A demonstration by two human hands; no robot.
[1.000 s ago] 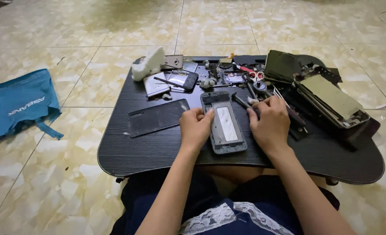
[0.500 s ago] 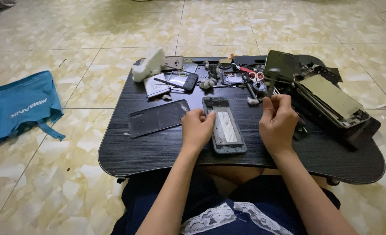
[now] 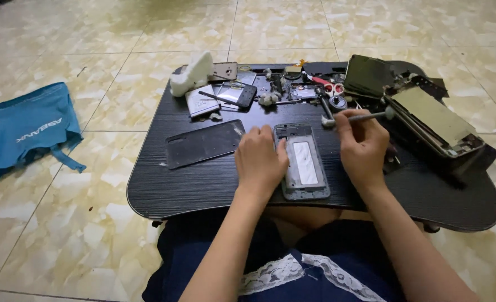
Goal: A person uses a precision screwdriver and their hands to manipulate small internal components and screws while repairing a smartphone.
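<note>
A phone frame (image 3: 303,162) lies flat near the front middle of a low black table (image 3: 203,184), its long side running away from the person. The left hand (image 3: 261,159) rests palm down on the table just left of the frame, fingers loosely curled, with the thumb lying on the frame's left edge; it grips nothing. The right hand (image 3: 361,146) sits just right of the frame, closed around a thin metal tool (image 3: 355,118) that lies crosswise above the fingers, a little beyond the frame's far right corner.

Left of the frame, beyond the left hand, lies a flat dark back cover (image 3: 205,144). Farther back from the frame are a white lump of cloth (image 3: 192,73), a small dark phone (image 3: 238,95) with a stick across it, and a scatter of small parts, among them red-handled scissors (image 3: 331,88). Right of the frame, past the right hand, sits an opened device with a pale panel (image 3: 435,117). Well left of the frame, off the table on the tiled floor, lies a blue cloth bag (image 3: 31,126).
</note>
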